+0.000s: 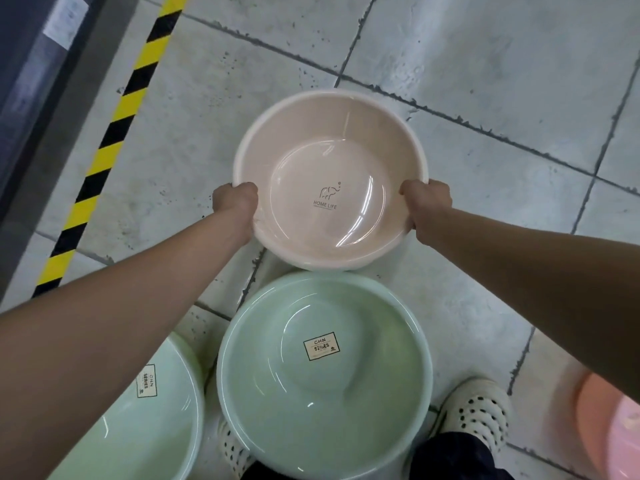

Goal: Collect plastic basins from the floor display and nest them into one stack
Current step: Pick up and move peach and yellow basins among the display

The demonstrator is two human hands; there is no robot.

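Note:
A pale pink basin point(325, 140) with an elephant logo and "HOME LIFE" printed inside is in the middle of the view, over the tiled floor. My left hand point(235, 199) grips its left rim and my right hand point(427, 199) grips its right rim. Just below it a pale green basin point(322, 393) with a "CHN SERIES" label faces up. A second green basin point(149, 427) lies at the lower left, partly hidden by my left arm. A pink basin point(613, 427) shows at the lower right edge.
Grey floor tiles point(485, 64) stretch ahead and to the right. A yellow-and-black hazard stripe point(114, 140) runs diagonally at the left beside a dark shelf base point(31, 98). My feet in white dotted shoes point(474, 414) stand beside the green basin.

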